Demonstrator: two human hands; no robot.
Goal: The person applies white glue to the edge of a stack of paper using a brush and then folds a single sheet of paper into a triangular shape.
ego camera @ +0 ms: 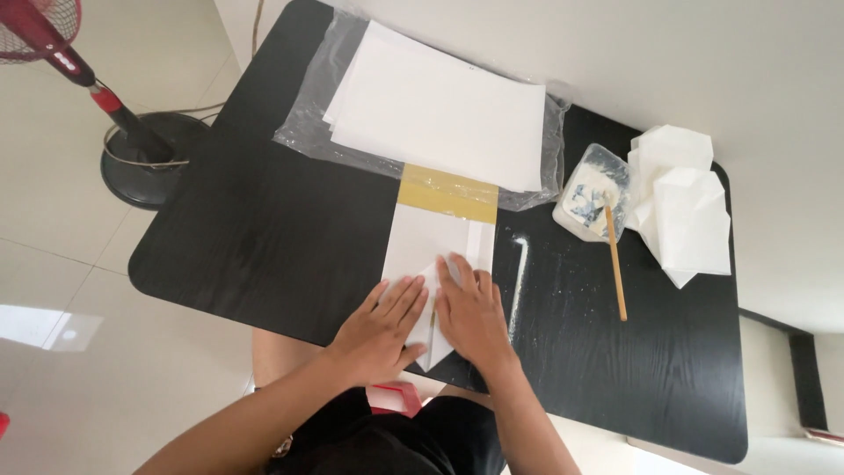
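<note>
Both hands lie flat on a white sheet of paper [435, 239] that is partly folded on the black table [264, 229]. My left hand [382, 325] presses the near left part of the sheet, fingers spread. My right hand [473, 312] presses the near right part, over a folded flap. The two hands almost touch. Neither hand grips anything.
A stack of white paper [440, 110] rests on clear plastic wrap [308, 114] with a yellow strip [448, 193] at the back. A plastic tub of white paste [591, 193] with a wooden stick [615, 264] and a pile of folded paper pieces [686, 207] sit right. A red fan [53, 44] stands left.
</note>
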